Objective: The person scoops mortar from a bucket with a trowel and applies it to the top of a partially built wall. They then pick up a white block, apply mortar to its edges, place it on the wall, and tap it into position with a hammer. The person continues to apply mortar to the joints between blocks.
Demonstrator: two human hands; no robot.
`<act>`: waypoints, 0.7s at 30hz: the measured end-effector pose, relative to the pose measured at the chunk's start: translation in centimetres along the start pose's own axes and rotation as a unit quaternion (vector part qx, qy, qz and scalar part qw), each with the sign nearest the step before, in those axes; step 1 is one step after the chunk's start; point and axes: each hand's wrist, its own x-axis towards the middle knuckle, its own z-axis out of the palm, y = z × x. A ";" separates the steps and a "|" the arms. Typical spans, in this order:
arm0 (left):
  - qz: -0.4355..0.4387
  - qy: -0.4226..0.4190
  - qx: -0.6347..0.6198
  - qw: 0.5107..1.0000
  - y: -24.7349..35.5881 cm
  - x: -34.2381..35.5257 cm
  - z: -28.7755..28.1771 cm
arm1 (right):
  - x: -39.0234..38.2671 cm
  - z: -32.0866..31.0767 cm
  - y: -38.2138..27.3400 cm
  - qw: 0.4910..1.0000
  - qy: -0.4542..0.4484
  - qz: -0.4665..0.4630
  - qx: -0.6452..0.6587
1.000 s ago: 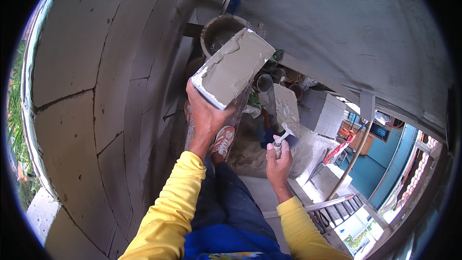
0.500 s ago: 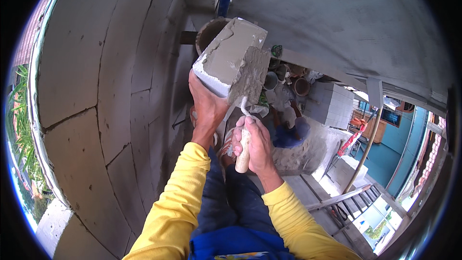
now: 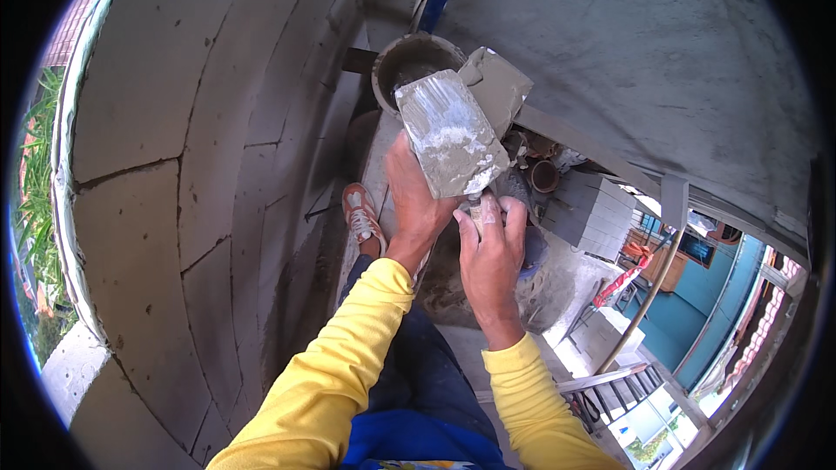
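Observation:
A pale block (image 3: 501,87), its visible face coated with grey mortar, is tilted above the bucket's right side. My left hand (image 3: 411,196) grips the block from its lower left, most fingers hidden. In front of it, my right hand (image 3: 495,239) is closed around the handle of a trowel (image 3: 453,135). The trowel's broad rectangular blade, smeared with grey mortar and streaked white, covers much of the block. A round bucket (image 3: 409,57) with mortar-stained walls stands just beyond.
A block wall (image 3: 222,122) rises on my left, and a smooth grey wall (image 3: 644,52) at the far right. Below on the right, a person (image 3: 533,252) is partly hidden near stacked pale blocks (image 3: 596,213). A wooden pole (image 3: 640,305) leans nearby.
The trowel blade has come off the block's mortar face and turned toward me, covering the block. The block has shifted right, and more of the bucket shows.

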 end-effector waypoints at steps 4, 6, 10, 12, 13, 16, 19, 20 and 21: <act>0.056 0.034 0.005 0.998 -0.8 -0.9 1.8 | -3.1 1.2 0.2 0.997 -0.005 0.067 0.030; 0.033 0.021 0.067 0.997 -0.7 -1.5 2.5 | -4.6 0.2 -0.1 0.997 -0.020 0.074 0.032; 0.005 0.055 0.043 0.998 -0.3 -1.8 2.9 | -8.6 -2.9 0.5 0.996 -0.050 0.062 0.043; -0.014 0.065 0.028 0.997 0.2 -1.6 2.9 | -10.0 -4.7 1.2 0.996 -0.057 0.040 0.057; -0.022 0.064 0.029 0.997 0.4 -1.5 2.8 | -10.2 -5.4 1.6 0.992 -0.041 0.053 0.109; -0.052 0.018 0.056 0.997 0.5 -1.0 1.5 | -7.5 -7.1 2.8 0.882 -0.031 0.269 0.385; -0.072 -0.020 0.064 0.995 -0.2 -0.7 -0.1 | -1.6 -5.6 6.7 0.828 -0.097 0.329 0.444; -0.063 -0.013 0.056 0.996 -0.3 -0.5 -0.4 | 0.1 -4.6 7.5 0.816 -0.133 0.330 0.456; -0.055 -0.009 0.049 0.997 -0.3 -0.5 -0.9 | 1.5 -3.6 7.8 0.790 -0.162 0.326 0.493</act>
